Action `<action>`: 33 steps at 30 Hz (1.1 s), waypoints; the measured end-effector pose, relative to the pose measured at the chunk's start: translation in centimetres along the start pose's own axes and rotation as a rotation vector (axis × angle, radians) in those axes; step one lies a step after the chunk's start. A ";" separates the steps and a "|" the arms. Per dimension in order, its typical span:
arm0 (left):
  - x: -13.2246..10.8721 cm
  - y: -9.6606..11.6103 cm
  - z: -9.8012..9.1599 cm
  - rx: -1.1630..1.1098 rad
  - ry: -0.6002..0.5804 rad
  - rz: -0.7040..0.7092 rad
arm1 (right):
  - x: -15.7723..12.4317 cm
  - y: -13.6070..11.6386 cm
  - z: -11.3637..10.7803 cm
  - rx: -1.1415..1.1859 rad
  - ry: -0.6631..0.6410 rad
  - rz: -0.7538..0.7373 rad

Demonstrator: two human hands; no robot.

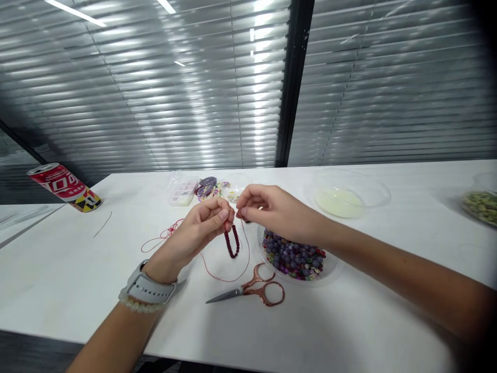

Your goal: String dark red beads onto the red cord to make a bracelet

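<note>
A loop of dark red beads hangs from the fingertips of my left hand, which is pinched closed on its upper end. Close beside it, my right hand has thumb and fingers pinched together at the red cord. The cord droops in a curve to the table and runs left to a loose tangle. Just under my right hand stands a clear bowl of purple and mixed-colour beads. Scissors with copper-coloured handles lie in front of the bowl.
Behind my hands are a plastic bag and more strung beads. A clear dish with pale yellow contents is at the back right. A red can stands far left; a container of green pieces sits far right.
</note>
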State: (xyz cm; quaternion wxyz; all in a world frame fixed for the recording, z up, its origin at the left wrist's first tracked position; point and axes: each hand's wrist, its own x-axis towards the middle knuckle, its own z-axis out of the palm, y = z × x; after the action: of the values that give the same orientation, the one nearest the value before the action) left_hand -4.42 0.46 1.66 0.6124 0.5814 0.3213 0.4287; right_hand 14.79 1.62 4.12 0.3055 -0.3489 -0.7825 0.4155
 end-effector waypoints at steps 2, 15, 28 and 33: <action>0.0 -0.4 0.1 0.002 0.006 -0.019 | 0.1 0.2 -0.1 0.074 -0.052 0.036; -0.1 -0.4 0.1 0.072 0.002 -0.119 | 0.6 -0.5 -1.1 0.386 -0.041 0.162; 0.0 0.2 -1.8 0.020 0.195 -0.041 | 0.5 -1.1 -5.8 0.168 0.108 -0.031; 0.3 0.2 -2.2 -0.014 0.342 0.045 | 0.1 -1.4 -7.2 -0.425 0.177 -0.133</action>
State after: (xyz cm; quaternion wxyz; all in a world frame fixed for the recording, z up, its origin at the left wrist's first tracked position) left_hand -6.25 1.64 1.60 0.5431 0.5027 0.4047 0.5372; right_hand 19.84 4.23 8.71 0.3191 -0.3882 -0.8438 0.1883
